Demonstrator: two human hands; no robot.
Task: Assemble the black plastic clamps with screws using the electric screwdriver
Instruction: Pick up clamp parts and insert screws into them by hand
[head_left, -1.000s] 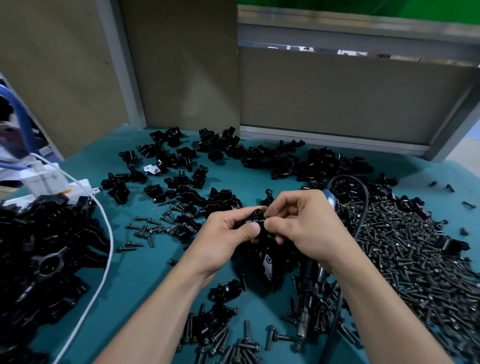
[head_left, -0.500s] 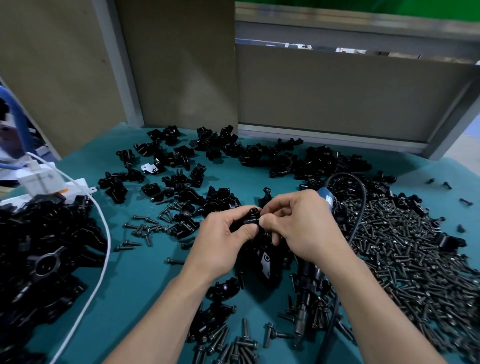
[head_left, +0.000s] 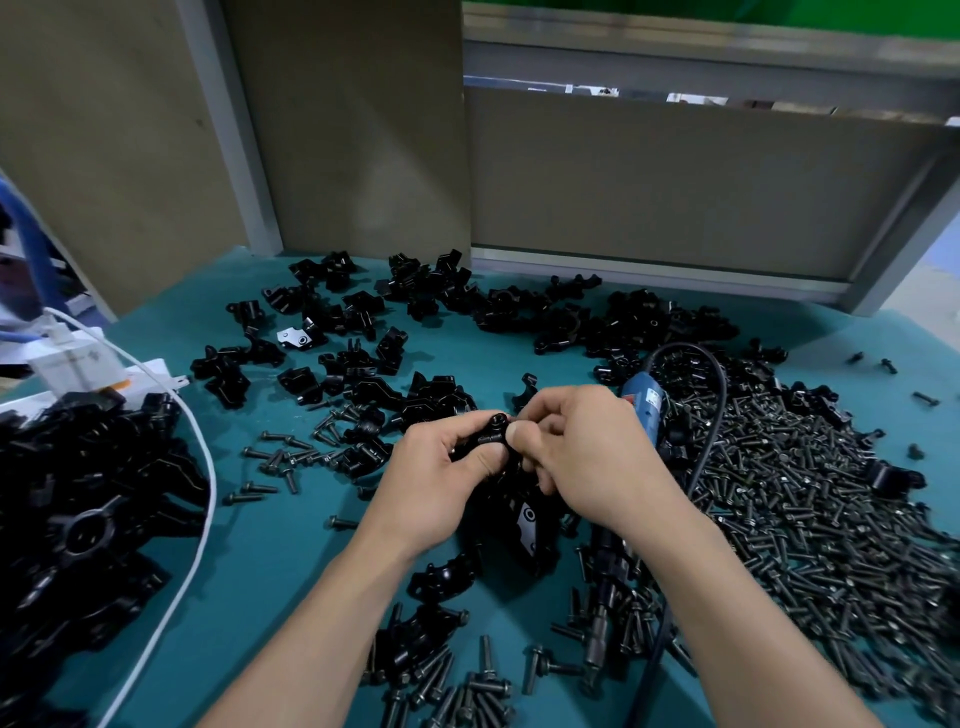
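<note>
Both hands meet over the middle of the teal table (head_left: 270, 566). My left hand (head_left: 441, 473) grips a small black plastic clamp (head_left: 491, 434) between thumb and fingers. My right hand (head_left: 587, 457) pinches the same clamp from the right side, its thumb tip against the part. The electric screwdriver (head_left: 644, 405), blue with a black cord, lies on the table under my right wrist; its metal bit end (head_left: 597, 644) points toward me among loose screws. A large heap of dark screws (head_left: 810, 509) spreads to the right. Loose black clamp halves (head_left: 363, 332) lie scattered at the back.
A pile of larger black parts (head_left: 83, 514) fills the left edge, with a white cable (head_left: 192, 499) curving past it. More screws (head_left: 291, 452) lie left of my hands and near the front edge (head_left: 467, 686). Brown panels (head_left: 675, 182) wall off the back.
Both hands stay together on the clamp; my fingers have shifted slightly on it. The view has moved a little.
</note>
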